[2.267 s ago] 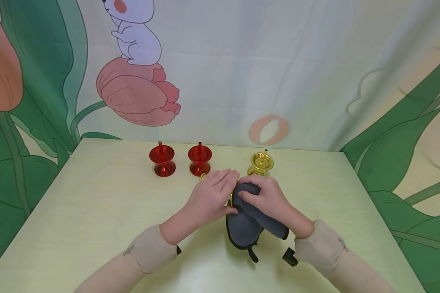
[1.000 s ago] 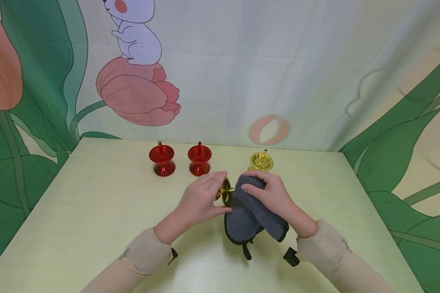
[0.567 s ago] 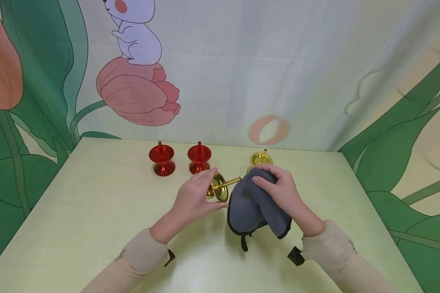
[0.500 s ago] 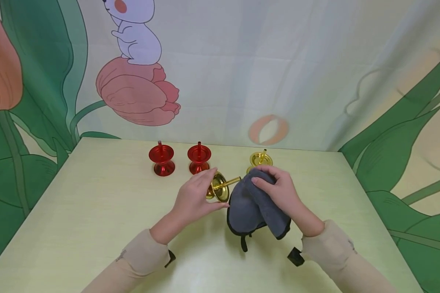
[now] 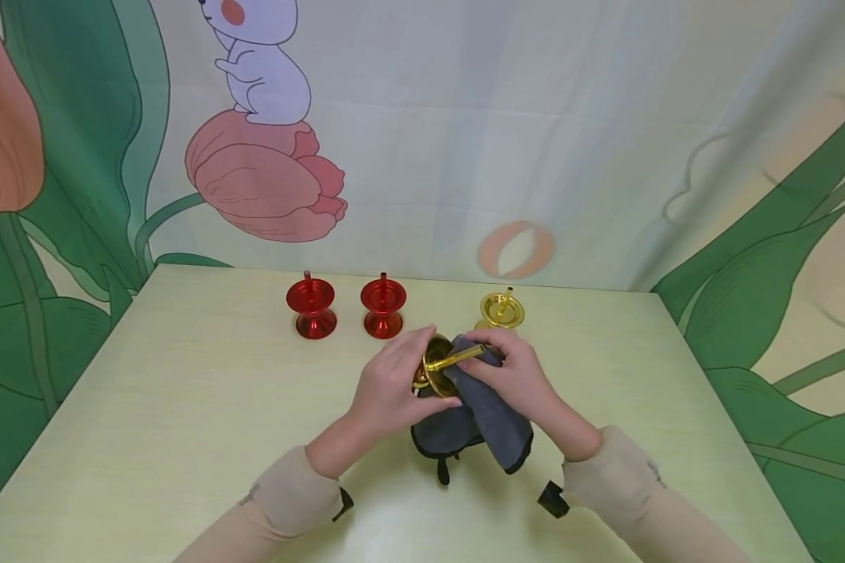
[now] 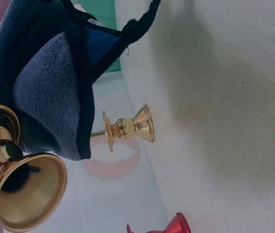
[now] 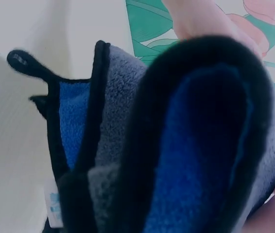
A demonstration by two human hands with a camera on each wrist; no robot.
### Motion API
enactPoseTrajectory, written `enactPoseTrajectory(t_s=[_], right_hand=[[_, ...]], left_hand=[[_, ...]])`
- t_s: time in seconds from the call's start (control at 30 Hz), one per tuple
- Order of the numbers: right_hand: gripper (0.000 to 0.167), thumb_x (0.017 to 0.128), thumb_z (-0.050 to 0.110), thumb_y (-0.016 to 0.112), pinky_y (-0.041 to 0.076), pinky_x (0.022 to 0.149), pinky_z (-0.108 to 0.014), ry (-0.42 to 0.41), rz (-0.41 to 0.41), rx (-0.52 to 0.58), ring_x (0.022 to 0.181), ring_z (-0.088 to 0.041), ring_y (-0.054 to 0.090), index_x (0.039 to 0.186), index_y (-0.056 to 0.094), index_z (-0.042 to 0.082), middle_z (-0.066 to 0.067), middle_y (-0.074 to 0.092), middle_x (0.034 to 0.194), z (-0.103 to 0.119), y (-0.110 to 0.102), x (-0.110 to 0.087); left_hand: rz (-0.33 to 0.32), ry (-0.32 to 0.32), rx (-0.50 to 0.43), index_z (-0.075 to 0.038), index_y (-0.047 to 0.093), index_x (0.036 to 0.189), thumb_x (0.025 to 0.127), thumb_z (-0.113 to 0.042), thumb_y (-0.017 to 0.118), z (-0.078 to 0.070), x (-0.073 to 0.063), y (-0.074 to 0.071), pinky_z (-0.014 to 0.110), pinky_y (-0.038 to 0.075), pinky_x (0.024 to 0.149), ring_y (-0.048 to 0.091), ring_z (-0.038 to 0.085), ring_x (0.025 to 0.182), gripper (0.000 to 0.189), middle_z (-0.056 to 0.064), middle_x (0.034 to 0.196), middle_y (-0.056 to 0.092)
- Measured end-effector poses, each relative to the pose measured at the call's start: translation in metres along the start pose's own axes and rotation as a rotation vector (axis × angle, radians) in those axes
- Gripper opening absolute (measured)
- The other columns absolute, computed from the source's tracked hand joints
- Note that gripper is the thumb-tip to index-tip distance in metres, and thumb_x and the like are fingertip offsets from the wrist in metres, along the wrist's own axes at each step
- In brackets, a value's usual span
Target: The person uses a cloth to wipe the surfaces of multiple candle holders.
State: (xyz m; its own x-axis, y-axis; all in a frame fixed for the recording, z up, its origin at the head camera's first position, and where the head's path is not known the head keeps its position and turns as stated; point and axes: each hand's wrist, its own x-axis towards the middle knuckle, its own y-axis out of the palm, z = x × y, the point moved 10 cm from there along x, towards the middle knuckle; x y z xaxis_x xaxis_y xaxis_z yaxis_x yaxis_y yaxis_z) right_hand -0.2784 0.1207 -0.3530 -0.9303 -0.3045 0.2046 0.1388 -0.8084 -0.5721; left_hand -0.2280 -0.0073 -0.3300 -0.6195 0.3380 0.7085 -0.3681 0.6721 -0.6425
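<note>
My left hand (image 5: 387, 383) grips a shiny gold candle holder (image 5: 434, 350) round its dish, tilted so the spike points right. Its hollow flared base (image 6: 40, 194) faces the left wrist camera. My right hand (image 5: 517, 375) pinches a folded grey cloth (image 5: 495, 414) with black edging, bunched behind the spike and against the dish's right side. Blue lining of the cloth (image 7: 72, 121) shows in the right wrist view, along with a black hanging loop (image 7: 25, 63). Part of the dish is hidden by my left fingers.
Two red candle holders (image 5: 316, 322) stand upright at the back left of the pale table (image 5: 183, 430). Another gold candle holder (image 5: 503, 310) stands at the back, just beyond my right hand. A printed curtain (image 5: 422, 156) hangs behind the table edge.
From half a second ago, my left hand has moved right with the candle holder, and my right hand left with the cloth. The cloth, apart from the dish then, now meets it.
</note>
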Motion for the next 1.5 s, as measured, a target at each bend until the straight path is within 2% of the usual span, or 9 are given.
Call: enactPoseTrajectory(t_s=[0.2,0.4,0.57,0.67,0.77,0.97,1.23,1.37,1.5], right_hand=[[0.036,0.077,0.018,0.068,0.049,0.069,-0.027,0.012,0.066,0.034,0.087,-0.02,0.056,0.111,0.059,0.007,-0.011,0.057,0.107,0.006,0.008,-0.004],[0.023,0.079,0.02,0.066,0.045,0.053,-0.023,-0.004,0.163,0.076,0.066,-0.013,0.052,0.099,0.059,0.009,-0.009,0.058,0.092,0.011,0.019,-0.008],[0.034,0.084,0.021,0.06,0.047,0.058,-0.024,-0.007,0.224,0.132,0.072,-0.014,0.054,0.115,0.057,0.01,-0.009,0.06,0.101,0.011,0.025,-0.011],[0.034,0.084,0.022,0.059,0.047,0.058,-0.024,-0.004,0.222,0.135,0.072,-0.014,0.053,0.116,0.056,0.011,-0.009,0.06,0.101,0.011,0.026,-0.012],[0.031,0.083,0.022,0.061,0.045,0.058,-0.024,0.0,0.193,0.129,0.072,-0.014,0.053,0.112,0.058,0.012,-0.008,0.061,0.098,0.01,0.026,-0.012],[0.04,0.08,0.023,0.064,0.05,0.071,-0.022,0.0,0.141,0.119,0.089,-0.012,0.06,0.118,0.055,0.012,-0.007,0.06,0.113,0.009,0.025,-0.011],[0.041,0.078,0.017,0.067,0.05,0.065,-0.022,-0.017,0.123,-0.025,0.081,-0.014,0.062,0.117,0.057,0.014,-0.009,0.064,0.105,0.011,0.021,-0.007],[0.043,0.076,0.01,0.067,0.048,0.066,-0.025,-0.036,0.099,-0.105,0.085,-0.017,0.06,0.118,0.055,0.014,-0.008,0.063,0.106,0.014,0.017,-0.005],[0.043,0.074,0.006,0.067,0.047,0.063,-0.027,-0.048,0.082,-0.105,0.076,-0.018,0.059,0.112,0.05,0.012,-0.011,0.064,0.093,0.015,0.014,-0.004]], left_hand=[[-0.019,-0.041,0.01,-0.002,0.046,0.124,0.057,-0.047,0.078,0.004,-0.001,0.0,0.03,0.048,0.087,0.055,0.02,0.106,0.087,0.01,0.116,0.058],[-0.1,-0.055,0.018,-0.001,0.047,0.123,0.054,-0.042,0.081,0.005,-0.002,-0.008,0.033,0.048,0.087,0.056,0.022,0.105,0.087,0.012,0.115,0.059],[-0.172,-0.046,0.019,0.002,0.048,0.121,0.051,-0.04,0.083,0.004,-0.003,-0.015,0.034,0.048,0.087,0.055,0.024,0.104,0.088,0.012,0.115,0.059],[-0.189,-0.034,0.024,0.002,0.049,0.121,0.052,-0.039,0.083,0.003,-0.004,-0.017,0.034,0.048,0.087,0.056,0.024,0.104,0.088,0.013,0.114,0.059],[-0.178,-0.01,0.025,0.002,0.048,0.122,0.054,-0.042,0.081,0.001,-0.005,-0.016,0.035,0.048,0.087,0.056,0.024,0.104,0.088,0.013,0.115,0.059],[-0.148,0.044,0.01,0.002,0.048,0.122,0.054,-0.045,0.08,-0.001,-0.006,-0.013,0.033,0.048,0.086,0.057,0.022,0.104,0.089,0.014,0.116,0.058],[-0.106,0.108,-0.045,0.002,0.047,0.122,0.054,-0.047,0.079,-0.007,-0.006,-0.012,0.031,0.048,0.086,0.056,0.022,0.106,0.09,0.013,0.113,0.06],[-0.026,0.103,-0.091,0.002,0.046,0.125,0.054,-0.046,0.08,-0.009,-0.005,-0.006,0.03,0.049,0.084,0.056,0.022,0.106,0.093,0.013,0.115,0.059],[0.062,0.04,-0.151,0.0,0.044,0.128,0.054,-0.043,0.081,-0.006,-0.006,0.001,0.029,0.049,0.084,0.056,0.02,0.107,0.093,0.01,0.12,0.057]])
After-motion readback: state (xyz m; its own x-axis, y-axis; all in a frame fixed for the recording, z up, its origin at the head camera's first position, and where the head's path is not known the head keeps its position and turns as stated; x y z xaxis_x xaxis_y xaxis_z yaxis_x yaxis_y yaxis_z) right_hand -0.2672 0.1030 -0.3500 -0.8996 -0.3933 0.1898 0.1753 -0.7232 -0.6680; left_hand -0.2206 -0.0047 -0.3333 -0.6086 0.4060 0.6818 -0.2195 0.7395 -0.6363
